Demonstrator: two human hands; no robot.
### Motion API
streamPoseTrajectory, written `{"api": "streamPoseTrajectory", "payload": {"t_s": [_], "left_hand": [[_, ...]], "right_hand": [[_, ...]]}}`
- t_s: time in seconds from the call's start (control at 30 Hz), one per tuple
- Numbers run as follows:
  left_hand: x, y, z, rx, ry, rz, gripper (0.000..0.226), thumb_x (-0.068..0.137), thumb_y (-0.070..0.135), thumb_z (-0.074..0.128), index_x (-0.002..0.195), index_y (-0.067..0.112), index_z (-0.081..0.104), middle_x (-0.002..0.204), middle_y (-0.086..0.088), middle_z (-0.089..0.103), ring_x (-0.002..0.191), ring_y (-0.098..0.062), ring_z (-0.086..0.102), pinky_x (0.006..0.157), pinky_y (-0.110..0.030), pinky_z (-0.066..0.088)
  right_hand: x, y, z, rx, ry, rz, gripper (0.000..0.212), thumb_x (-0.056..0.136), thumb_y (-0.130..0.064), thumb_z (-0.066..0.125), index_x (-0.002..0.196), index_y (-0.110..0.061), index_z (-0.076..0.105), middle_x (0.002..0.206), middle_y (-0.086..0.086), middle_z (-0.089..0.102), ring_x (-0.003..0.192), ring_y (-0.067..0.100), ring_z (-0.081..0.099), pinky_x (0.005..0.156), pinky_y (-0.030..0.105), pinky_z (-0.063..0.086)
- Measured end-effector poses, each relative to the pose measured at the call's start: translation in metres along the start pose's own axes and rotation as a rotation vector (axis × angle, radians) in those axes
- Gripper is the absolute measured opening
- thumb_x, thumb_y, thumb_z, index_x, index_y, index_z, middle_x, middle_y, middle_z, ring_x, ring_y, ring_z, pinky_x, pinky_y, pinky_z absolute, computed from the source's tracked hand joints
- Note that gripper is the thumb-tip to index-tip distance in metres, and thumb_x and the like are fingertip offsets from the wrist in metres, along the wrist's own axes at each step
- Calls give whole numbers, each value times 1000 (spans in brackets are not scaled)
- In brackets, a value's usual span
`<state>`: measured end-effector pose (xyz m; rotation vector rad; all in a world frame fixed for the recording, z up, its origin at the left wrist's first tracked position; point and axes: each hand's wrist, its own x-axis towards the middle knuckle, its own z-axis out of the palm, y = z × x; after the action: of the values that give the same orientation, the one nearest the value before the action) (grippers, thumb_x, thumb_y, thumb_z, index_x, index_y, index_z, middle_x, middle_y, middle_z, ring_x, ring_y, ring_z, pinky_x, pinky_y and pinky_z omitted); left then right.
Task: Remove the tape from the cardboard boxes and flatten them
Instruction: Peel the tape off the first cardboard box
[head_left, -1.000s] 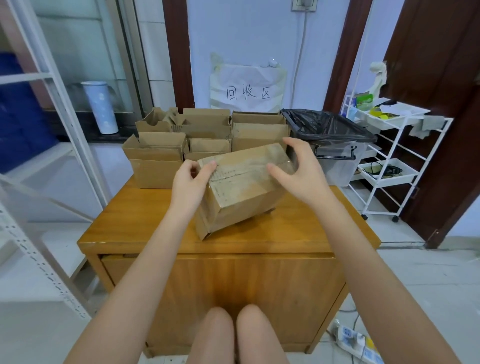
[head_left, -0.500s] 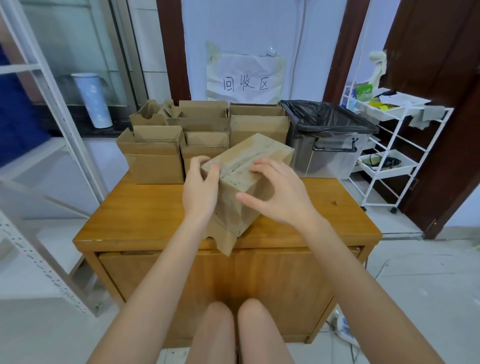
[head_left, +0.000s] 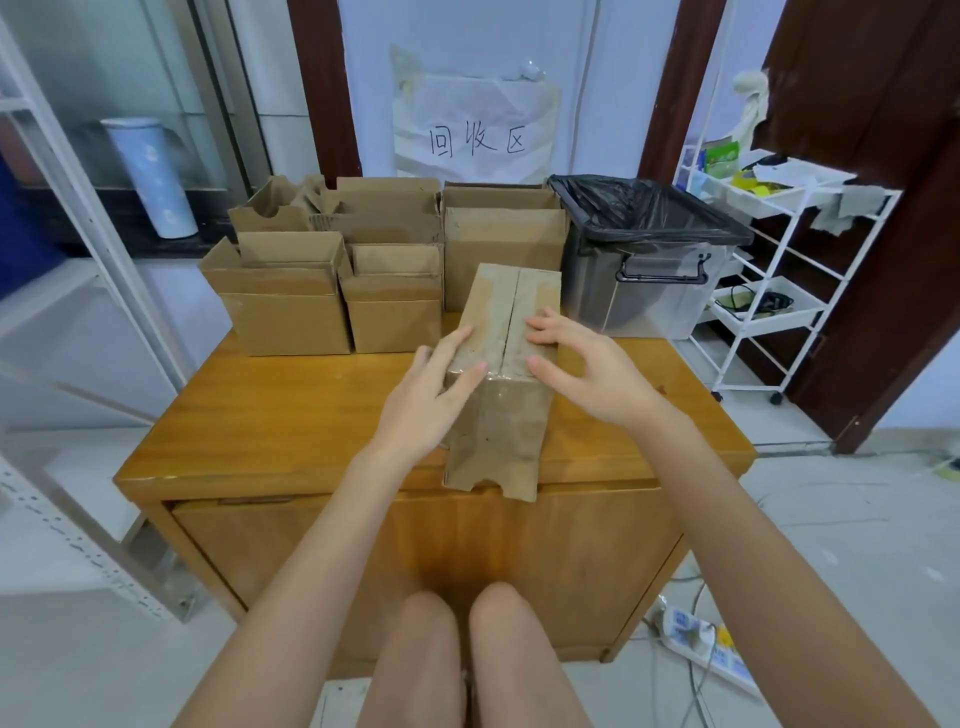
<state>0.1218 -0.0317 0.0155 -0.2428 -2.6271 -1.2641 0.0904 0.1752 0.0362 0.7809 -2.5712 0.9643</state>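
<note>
The left hand (head_left: 423, 400) is laid against the left side of the box (head_left: 506, 364), fingers nearly straight, thumb on the top edge near the seam. The right hand (head_left: 587, 371) is set on the right part of the top, fingers bent with tips on the cardboard and thumb pointed at the seam; nothing is seen pinched. The hands are apart, one on each side of the seam. The tape (head_left: 501, 317), glossy and worn, is seen along the top over the seam and down the near face.

Compared with half a second ago, the box has been turned: its long axis is now pointed away from the person, where earlier it was held skewed with a corner toward the camera. The right hand, earlier spread over the near face, is now placed on the top. The box is stood at the front edge of the table (head_left: 291, 431), its lower flaps hung past that edge.

Open boxes (head_left: 291, 306) are stacked at the table's back. A bin (head_left: 649, 260) lined with a black bag is beside them on the right, a white cart (head_left: 769, 291) further right.
</note>
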Motion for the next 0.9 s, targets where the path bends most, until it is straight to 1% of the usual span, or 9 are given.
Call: {"api": "streamPoseTrajectory", "payload": {"t_s": [0.07,0.13,0.23,0.37,0.43,0.53,0.63,0.77,0.9], "left_hand": [[6,2,-5,206,40,34,53,95,57,38,144,37,35,131,6,41,116,-12,44,83,-30,39],[14,4,-10,374,93,121,54,95,55,42,141,27,43,142,4,37,130,-16,36,97,-35,37],[23,4,-10,370,39,233,56,97,50,43,139,12,45,153,3,31,143,-11,22,113,-34,24],[20,-4,-2,165,69,356,37,97,37,49,116,7,57,140,-1,48,134,-8,38,107,-35,40],[16,-8,5,51,100,413,24,97,29,51,107,9,61,126,1,56,125,-8,48,99,-40,46],[14,-14,11,-99,73,406,26,92,34,59,109,15,60,123,6,56,129,-6,45,107,-36,41],[16,-17,5,-69,-14,416,50,77,47,70,116,20,55,131,7,53,135,-5,39,110,-28,34],[19,-17,-3,136,-80,432,62,73,27,81,127,16,50,140,3,47,139,-6,32,113,-31,31],[21,-18,-3,247,-38,459,61,75,21,80,127,16,51,141,2,48,138,-7,33,113,-23,24]], "right_hand": [[3,1,-1,-106,-29,-8,39,96,-32,55,128,-11,58,145,1,47,141,10,30,113,26,26],[3,-2,0,-214,-1,-72,34,98,-31,51,121,-10,63,139,5,54,134,19,43,109,36,38],[-3,-7,1,-298,113,-253,36,93,-38,50,102,-9,70,113,4,67,102,22,62,84,39,54],[-13,-2,7,-318,71,-286,63,76,-61,61,113,-10,64,122,4,63,110,20,60,88,33,51],[-14,1,11,-377,71,-312,65,71,-57,68,114,-9,62,123,5,61,109,23,60,86,36,53],[-14,2,17,-394,122,-299,60,66,-44,81,110,-8,62,120,7,62,106,25,61,82,37,54],[-12,3,22,-396,177,-282,54,65,-35,85,106,-7,63,116,7,64,105,25,63,80,34,54],[-10,5,24,-359,202,-277,50,64,-32,87,103,-8,66,114,6,67,109,23,63,85,34,54],[-9,9,23,-315,219,-281,46,67,-31,85,102,-7,67,115,5,68,112,21,62,92,33,51]]}}
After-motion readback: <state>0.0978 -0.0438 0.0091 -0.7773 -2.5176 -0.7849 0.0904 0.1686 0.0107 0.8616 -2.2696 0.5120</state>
